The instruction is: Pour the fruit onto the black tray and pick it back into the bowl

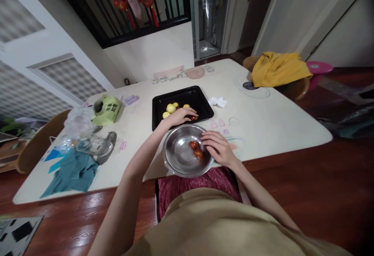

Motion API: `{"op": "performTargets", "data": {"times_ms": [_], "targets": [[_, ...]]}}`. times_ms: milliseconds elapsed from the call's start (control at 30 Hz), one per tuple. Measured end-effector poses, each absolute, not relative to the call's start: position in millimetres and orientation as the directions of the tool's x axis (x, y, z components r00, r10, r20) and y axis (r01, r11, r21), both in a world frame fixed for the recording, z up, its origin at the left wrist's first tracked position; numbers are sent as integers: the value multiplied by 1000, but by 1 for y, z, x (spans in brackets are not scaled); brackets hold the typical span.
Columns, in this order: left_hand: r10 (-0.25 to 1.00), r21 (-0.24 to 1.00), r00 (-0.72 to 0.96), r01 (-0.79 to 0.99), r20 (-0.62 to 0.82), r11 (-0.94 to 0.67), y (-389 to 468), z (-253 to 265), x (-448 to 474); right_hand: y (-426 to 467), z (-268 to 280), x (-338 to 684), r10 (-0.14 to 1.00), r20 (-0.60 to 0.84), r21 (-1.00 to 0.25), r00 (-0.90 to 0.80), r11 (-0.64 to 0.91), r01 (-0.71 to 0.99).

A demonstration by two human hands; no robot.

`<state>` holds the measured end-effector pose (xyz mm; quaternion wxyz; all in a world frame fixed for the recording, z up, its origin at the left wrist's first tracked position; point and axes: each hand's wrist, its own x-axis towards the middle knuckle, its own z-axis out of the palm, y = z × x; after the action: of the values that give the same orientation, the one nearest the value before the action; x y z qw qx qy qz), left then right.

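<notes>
My left hand (181, 116) reaches palm down over a black tray (201, 97), its fingers stretched forward. A small shiny red fruit (194, 118) shows just under its fingertips; whether they touch it I cannot tell. Several round yellow fruits (171, 108) lie in the tray, left of the hand and behind it. In front of the tray, near the table edge, a metal bowl (178, 150) holds two glossy red-brown fruits (198, 153). My right hand (218, 147) extends over the bowl's right rim, fingers apart beside these fruits, with nothing visible in its grasp.
A crumpled white tissue (218, 102) lies right of the tray. On the left of the table (280, 119) are a green paper bag (107, 109), clear plastic bags (78, 121), a transparent container (99, 145) and a teal cloth (73, 172). A yellow cloth (279, 70) covers a chair.
</notes>
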<state>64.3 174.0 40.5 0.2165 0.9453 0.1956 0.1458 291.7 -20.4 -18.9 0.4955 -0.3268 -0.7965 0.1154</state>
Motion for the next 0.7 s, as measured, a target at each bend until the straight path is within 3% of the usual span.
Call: {"op": "performTargets", "data": {"times_ms": [233, 400, 700], "targets": [[490, 513, 852, 341, 186, -787, 169, 35, 66, -22, -18, 291, 615, 732, -484, -293, 772, 411], [539, 573, 819, 350, 197, -741, 164, 34, 60, -20, -19, 289, 526, 807, -408, -268, 825, 390], [569, 570, 802, 386, 181, -726, 168, 35, 58, -20, -18, 287, 507, 824, -386, -253, 829, 405]]}}
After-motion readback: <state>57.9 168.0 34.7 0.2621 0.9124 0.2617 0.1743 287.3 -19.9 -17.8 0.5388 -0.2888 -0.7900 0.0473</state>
